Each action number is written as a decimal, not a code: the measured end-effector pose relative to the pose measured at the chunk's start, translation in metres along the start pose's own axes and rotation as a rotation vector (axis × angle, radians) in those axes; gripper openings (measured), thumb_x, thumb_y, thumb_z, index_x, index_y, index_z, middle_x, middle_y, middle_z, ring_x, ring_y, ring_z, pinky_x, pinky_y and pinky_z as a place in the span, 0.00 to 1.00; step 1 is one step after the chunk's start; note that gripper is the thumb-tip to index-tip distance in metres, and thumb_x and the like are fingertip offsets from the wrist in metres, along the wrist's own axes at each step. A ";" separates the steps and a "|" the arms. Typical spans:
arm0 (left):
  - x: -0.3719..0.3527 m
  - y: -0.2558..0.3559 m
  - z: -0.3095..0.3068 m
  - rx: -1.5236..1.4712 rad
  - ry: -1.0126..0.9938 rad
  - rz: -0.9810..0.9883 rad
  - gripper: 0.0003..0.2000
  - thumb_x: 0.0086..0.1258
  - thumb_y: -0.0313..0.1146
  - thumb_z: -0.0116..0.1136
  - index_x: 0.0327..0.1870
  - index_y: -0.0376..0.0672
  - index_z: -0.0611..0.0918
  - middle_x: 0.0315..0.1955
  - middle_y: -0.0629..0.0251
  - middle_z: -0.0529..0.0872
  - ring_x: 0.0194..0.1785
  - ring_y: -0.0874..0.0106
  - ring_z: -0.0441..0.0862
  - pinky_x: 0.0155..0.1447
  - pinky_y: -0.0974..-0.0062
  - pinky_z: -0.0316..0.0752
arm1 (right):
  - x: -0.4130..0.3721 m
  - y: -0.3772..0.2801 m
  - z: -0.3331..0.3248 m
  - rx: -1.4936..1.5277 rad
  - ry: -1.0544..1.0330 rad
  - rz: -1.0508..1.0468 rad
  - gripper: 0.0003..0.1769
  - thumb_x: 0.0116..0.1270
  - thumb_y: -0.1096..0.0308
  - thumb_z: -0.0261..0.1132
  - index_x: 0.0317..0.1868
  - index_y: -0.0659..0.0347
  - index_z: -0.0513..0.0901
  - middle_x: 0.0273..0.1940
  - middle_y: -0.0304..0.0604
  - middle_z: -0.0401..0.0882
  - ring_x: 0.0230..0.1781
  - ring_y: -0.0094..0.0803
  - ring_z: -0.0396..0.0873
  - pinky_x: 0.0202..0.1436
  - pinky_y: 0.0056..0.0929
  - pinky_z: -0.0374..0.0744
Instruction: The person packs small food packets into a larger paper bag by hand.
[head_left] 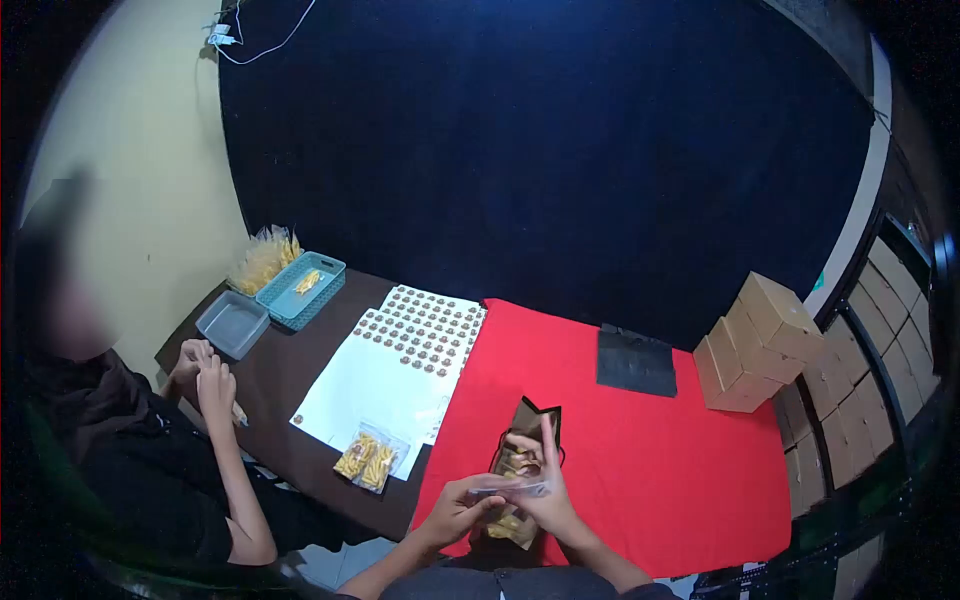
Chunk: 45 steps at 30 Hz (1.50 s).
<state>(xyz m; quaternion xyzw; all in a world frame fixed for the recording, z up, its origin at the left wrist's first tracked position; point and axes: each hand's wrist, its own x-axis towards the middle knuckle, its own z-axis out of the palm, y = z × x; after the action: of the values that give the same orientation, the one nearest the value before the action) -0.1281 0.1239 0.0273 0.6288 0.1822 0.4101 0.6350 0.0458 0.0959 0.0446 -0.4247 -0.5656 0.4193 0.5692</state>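
Low over the red cloth, my left hand pinches the upper edge of a clear plastic bag. My right hand grips the other end of that edge near the thumb, with its index finger pointing up and other fingers bent toward the left. Yellow pieces show below my hands, partly hidden by them. Behind and under the hands lies a brown bag with dark edges. To the left, a clear pouch of yellow stick snacks lies on the white sheets.
White sheets with rows of round stickers lie left of the red cloth. Teal basket, grey tub and filled bags stand at back left. A co-worker's hands are nearby. Black pad and cardboard boxes are right.
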 end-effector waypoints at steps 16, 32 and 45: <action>-0.003 0.005 -0.002 0.090 0.239 -0.107 0.06 0.70 0.24 0.58 0.44 0.37 0.76 0.36 0.62 0.84 0.37 0.79 0.82 0.42 0.79 0.78 | 0.003 0.004 -0.010 -0.212 0.351 -0.056 0.11 0.68 0.73 0.63 0.48 0.67 0.84 0.41 0.42 0.82 0.44 0.29 0.79 0.50 0.26 0.74; 0.022 0.000 0.012 0.313 0.102 0.175 0.46 0.53 0.46 0.76 0.70 0.44 0.59 0.66 0.56 0.61 0.73 0.60 0.58 0.72 0.59 0.59 | -0.005 -0.005 -0.003 -0.049 0.038 -0.109 0.29 0.75 0.48 0.53 0.62 0.64 0.76 0.59 0.46 0.71 0.58 0.34 0.71 0.61 0.31 0.69; 0.036 -0.010 0.020 0.158 0.172 0.051 0.17 0.72 0.33 0.58 0.57 0.37 0.71 0.47 0.59 0.78 0.53 0.73 0.77 0.57 0.73 0.72 | -0.015 -0.002 -0.024 0.048 0.321 0.016 0.03 0.66 0.75 0.66 0.39 0.66 0.82 0.36 0.39 0.81 0.40 0.21 0.78 0.45 0.22 0.75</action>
<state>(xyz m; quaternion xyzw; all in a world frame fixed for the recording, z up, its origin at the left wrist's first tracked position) -0.0885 0.1389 0.0309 0.6436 0.2518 0.4628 0.5551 0.0695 0.0808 0.0425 -0.4769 -0.4537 0.3640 0.6589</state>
